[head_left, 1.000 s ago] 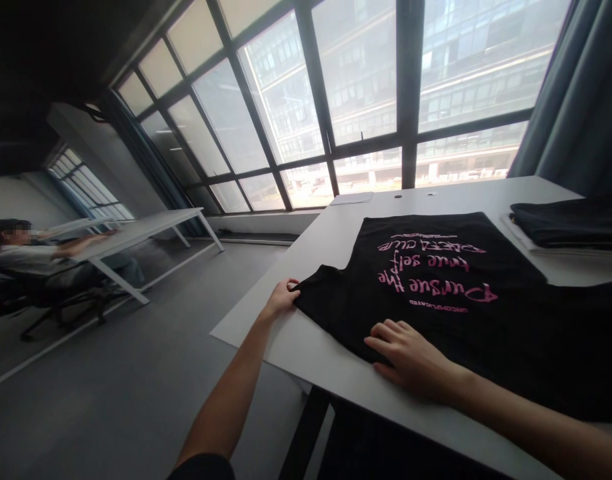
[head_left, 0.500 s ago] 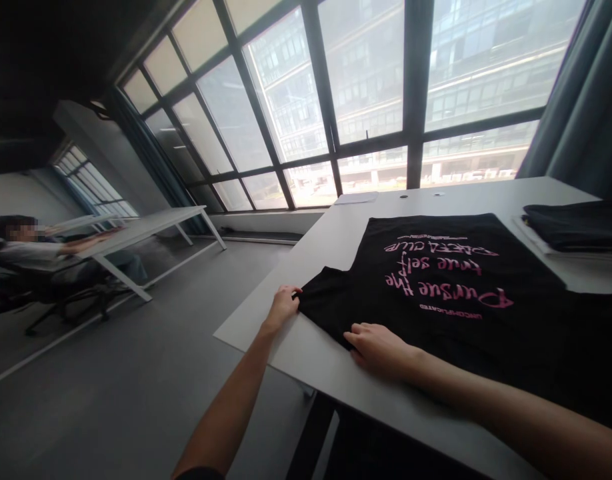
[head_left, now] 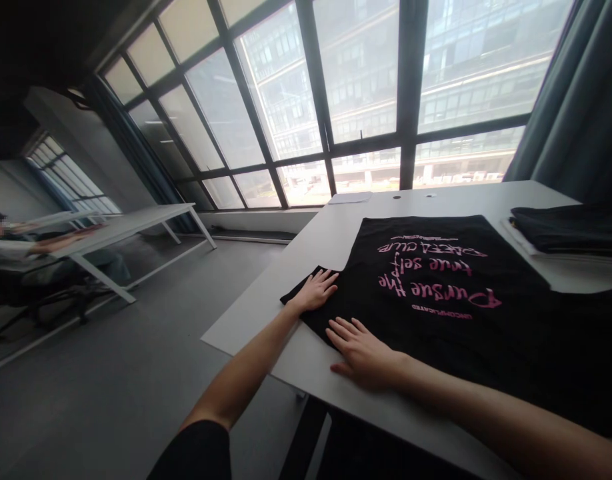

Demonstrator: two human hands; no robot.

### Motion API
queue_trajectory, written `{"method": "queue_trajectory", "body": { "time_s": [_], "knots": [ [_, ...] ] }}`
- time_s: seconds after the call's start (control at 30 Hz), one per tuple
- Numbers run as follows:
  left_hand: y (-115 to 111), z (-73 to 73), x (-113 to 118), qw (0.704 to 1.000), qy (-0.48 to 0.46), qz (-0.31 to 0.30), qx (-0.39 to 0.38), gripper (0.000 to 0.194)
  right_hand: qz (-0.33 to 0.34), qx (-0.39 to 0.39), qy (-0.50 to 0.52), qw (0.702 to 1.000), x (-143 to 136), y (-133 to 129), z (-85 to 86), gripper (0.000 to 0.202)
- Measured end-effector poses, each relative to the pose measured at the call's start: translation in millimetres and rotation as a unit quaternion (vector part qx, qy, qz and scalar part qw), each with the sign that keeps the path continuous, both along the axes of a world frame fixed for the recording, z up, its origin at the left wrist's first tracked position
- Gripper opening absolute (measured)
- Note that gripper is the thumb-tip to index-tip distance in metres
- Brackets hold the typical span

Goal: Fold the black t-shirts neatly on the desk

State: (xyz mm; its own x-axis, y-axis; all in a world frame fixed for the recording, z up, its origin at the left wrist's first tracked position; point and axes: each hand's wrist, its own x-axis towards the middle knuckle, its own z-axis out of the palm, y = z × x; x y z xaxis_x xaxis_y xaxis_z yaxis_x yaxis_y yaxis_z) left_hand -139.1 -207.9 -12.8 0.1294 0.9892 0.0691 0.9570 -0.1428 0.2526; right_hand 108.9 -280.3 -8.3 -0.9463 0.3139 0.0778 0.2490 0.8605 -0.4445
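White table (head_left: 309,360) (tall windows (head_left: 356,73) behind); left hand (head_left: 316,292), right hand (head_left: 362,355) splayed on black shirt (head_left: 436,290)

"Where are the hands?"

"The bare left hand (head_left: 316,291) lies palm-down on a sleeve (head_left: 295,291) of the black fabric T-shirt (head_left: 451,340) with pink upside-down lettering (head_left: 441,292); the bare right hand (head_left: 362,353) rests, fingers parted, at its near edge."

"And around them?"

"The T-shirt lies spread on a smooth white table (head_left: 259,310), near a stack of folded dark cloth (head_left: 571,230)."
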Motion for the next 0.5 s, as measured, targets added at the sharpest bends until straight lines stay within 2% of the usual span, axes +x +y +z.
{"method": "queue_trajectory", "body": {
  "time_s": [0.17, 0.33, 0.43, 0.5],
  "knots": [
    [5.2, 6.4, 24.0, 0.996, -0.027, 0.003, 0.086, 0.053, -0.014, -0.048, 0.019, 0.999, 3.8, 1.2, 20.6, 0.069],
    [9.0, -0.9, 37.8, 1.0, -0.01, 0.002, 0.014, 0.055, -0.039, -0.042, 0.061, 0.996, 28.6, 10.3, 41.3, 0.061],
    [10.4, 3.9, 42.8, 0.999, 0.002, 0.001, 0.04, 0.056, -0.096, -0.046, 0.14, 0.984, 57.7, 31.4, 43.7, 0.057],
    [13.2, 13.1, 58.2, 0.997, -0.004, -0.037, 0.06, 0.058, -0.17, -0.096, 0.222, 0.955, 80.1, 52.3, 40.9, 0.05]
  ]
}}
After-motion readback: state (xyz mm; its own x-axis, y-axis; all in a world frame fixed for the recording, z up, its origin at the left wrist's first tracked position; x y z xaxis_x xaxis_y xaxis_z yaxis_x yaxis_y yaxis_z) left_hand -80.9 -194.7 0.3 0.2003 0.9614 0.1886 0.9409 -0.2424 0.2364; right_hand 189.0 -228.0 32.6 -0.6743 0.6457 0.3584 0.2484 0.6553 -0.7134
